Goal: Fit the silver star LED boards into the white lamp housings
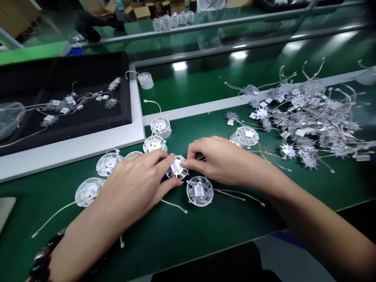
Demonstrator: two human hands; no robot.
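left hand (132, 188) with beaded bracelet (44, 254), right hand (223, 160) clamped together on white housing (177, 167) (label (175, 167) unreadable)

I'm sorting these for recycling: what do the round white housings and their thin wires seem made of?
The round white slotted housing looks like moulded matte plastic, from its smooth vanes. The thin pale-yellow wire looks plastic-insulated, with a soft sheen; its core is hidden.

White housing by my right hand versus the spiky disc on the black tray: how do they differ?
The housing is a slotted ring; the spiky disc is flat with a toothed edge. The housing looks larger than the disc. The housing sits on the green mat, the disc on the black tray. Both are round.
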